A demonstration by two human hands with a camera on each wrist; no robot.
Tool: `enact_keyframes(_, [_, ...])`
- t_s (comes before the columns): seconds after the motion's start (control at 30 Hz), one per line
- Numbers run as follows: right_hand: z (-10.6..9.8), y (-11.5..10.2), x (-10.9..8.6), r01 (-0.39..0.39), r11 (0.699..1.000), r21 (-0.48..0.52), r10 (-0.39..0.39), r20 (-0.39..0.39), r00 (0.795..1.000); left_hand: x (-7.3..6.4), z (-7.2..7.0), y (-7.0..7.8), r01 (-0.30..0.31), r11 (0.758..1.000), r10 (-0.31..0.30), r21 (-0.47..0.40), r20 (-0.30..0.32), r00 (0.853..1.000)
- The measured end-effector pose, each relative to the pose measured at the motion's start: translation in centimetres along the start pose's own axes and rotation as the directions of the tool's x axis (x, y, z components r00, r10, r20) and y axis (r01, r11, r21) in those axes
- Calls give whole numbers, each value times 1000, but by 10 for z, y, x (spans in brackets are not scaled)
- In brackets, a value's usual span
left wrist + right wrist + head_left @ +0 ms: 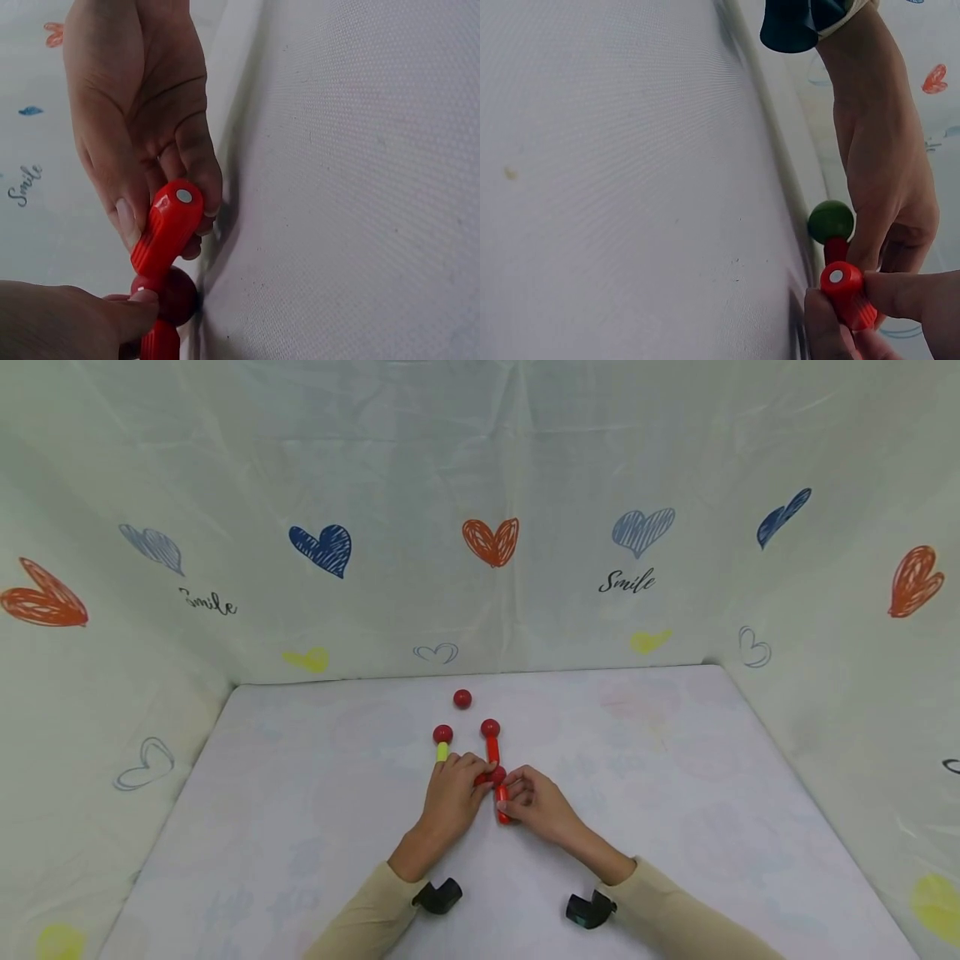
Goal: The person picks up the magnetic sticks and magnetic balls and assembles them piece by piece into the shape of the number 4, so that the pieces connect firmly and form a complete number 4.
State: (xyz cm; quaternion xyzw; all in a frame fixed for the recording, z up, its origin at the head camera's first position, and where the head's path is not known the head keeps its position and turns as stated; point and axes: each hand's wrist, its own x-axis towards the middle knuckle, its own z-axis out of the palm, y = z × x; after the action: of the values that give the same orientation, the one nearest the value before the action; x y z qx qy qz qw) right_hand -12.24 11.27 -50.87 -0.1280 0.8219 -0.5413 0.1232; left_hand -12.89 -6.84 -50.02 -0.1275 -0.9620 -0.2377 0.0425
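Thumb and finger of my left hand point(452, 797) pinch a red ball point(499, 774) in the head view. My right hand point(543, 806) holds a red magnetic rod point(503, 812) between thumb and fingers, its far end at that ball. The rod's free end shows a silver disc in both wrist views. From the ball's far side another red rod point(492, 750) leads to a second red ball point(490, 727). A yellow-green rod point(442, 751) topped by a red ball point(443, 734) is partly hidden by my left hand. The right wrist view shows a green ball point(831, 222) on a red rod.
A single red ball point(462, 698) lies near the back of the white table point(660, 760). White cloth walls point(405, 460) with printed hearts stand behind and at both sides. Each wrist carries a black device, such as the left one point(438, 897).
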Motion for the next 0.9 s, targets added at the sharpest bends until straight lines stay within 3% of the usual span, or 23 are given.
enact_keyframes(0.9, [2,-2,2,-9,1000,5,10,-11,1000,1,-1,5,27,999,-27,-23,-18,999])
